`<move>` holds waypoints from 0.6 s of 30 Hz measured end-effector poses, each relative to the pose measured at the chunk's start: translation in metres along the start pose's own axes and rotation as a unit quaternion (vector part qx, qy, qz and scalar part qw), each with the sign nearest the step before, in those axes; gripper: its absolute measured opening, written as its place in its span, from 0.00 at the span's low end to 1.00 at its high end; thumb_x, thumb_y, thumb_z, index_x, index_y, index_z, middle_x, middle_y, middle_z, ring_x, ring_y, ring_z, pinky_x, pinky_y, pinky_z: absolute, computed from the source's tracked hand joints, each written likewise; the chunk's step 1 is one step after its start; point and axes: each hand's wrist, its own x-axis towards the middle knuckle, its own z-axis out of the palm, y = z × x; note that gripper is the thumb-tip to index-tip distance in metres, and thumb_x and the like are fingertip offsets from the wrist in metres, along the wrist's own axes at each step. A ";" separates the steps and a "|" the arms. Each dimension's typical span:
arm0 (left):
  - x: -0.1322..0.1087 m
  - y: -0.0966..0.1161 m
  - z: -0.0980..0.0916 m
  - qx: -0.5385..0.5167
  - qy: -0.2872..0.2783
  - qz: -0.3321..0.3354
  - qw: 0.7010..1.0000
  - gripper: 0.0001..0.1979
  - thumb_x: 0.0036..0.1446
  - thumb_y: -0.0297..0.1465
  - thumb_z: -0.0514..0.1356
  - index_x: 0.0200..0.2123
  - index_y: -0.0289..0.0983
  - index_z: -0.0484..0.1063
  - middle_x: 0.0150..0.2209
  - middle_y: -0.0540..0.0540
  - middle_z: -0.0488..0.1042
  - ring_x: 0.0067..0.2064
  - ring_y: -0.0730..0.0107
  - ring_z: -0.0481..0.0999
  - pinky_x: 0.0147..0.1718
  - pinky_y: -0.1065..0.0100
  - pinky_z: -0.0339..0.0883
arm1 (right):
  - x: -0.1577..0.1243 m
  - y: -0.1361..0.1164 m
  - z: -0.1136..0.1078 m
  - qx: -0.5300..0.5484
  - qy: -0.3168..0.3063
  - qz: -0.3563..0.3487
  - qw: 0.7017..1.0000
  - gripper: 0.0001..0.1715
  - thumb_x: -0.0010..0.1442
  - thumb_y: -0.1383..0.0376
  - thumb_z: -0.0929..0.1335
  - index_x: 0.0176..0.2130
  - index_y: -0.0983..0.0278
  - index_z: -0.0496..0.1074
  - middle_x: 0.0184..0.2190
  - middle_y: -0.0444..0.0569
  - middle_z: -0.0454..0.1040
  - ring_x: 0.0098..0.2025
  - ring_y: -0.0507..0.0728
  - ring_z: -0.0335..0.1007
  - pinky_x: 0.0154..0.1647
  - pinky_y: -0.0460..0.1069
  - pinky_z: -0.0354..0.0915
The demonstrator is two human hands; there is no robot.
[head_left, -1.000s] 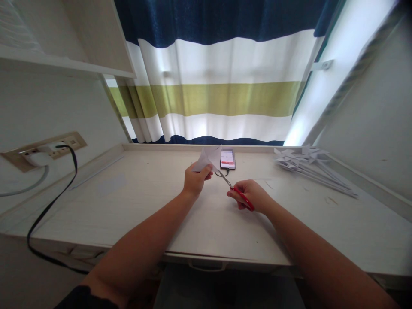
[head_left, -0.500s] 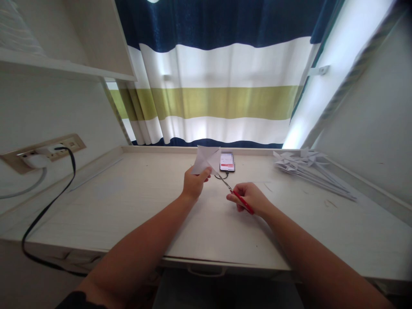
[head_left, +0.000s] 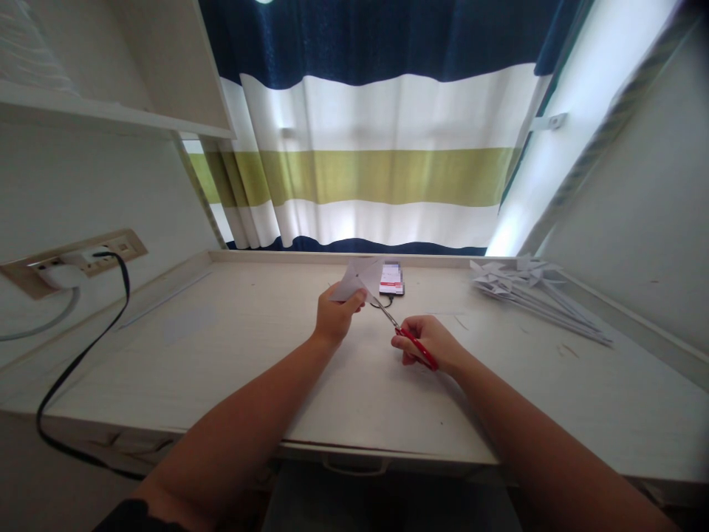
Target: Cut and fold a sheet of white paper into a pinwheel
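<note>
My left hand [head_left: 334, 316] pinches a small white folded paper piece [head_left: 356, 280] and holds it above the pale wooden desk [head_left: 233, 355]. My right hand [head_left: 429, 341] is closed around red-handled scissors [head_left: 404, 334]. Their metal blades point up and left, and the tips reach the lower edge of the paper. Both forearms stretch out over the desk's middle.
A phone [head_left: 391, 279] with a lit screen lies behind the paper, near the striped curtain [head_left: 377, 148]. A pile of white paper pinwheels on sticks [head_left: 532, 292] lies at the right. A black cable [head_left: 83, 355] runs from the wall socket [head_left: 77, 258] off the desk's left edge.
The paper has tilted lower and flatter in my left hand. The scissors and my right hand have stayed almost where they were.
</note>
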 end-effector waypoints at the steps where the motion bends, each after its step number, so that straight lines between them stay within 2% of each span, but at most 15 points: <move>1: 0.000 0.000 0.000 0.000 -0.001 0.001 1.000 0.15 0.44 0.37 0.69 0.31 0.32 0.75 0.24 0.48 0.74 0.25 0.72 0.72 0.25 0.70 0.67 | 0.001 0.001 0.000 0.000 0.000 0.001 1.000 0.21 0.50 0.50 0.72 0.26 0.64 0.66 0.18 0.47 0.74 0.22 0.55 0.74 0.17 0.43 0.62; 9: -0.001 -0.001 0.001 -0.001 -0.007 0.008 1.000 0.15 0.44 0.37 0.69 0.31 0.32 0.74 0.23 0.48 0.74 0.25 0.72 0.72 0.25 0.71 0.67 | 0.006 0.006 0.001 -0.015 0.003 0.003 1.000 0.24 0.49 0.46 0.72 0.25 0.63 0.65 0.16 0.46 0.73 0.19 0.54 0.72 0.17 0.44 0.61; 18: -0.002 0.002 0.001 -0.001 -0.004 0.015 1.000 0.15 0.44 0.37 0.69 0.30 0.32 0.75 0.24 0.48 0.74 0.25 0.71 0.72 0.25 0.70 0.67 | 0.004 0.004 0.001 -0.018 0.006 -0.010 1.000 0.23 0.50 0.48 0.72 0.25 0.63 0.65 0.16 0.46 0.73 0.18 0.53 0.70 0.16 0.44 0.60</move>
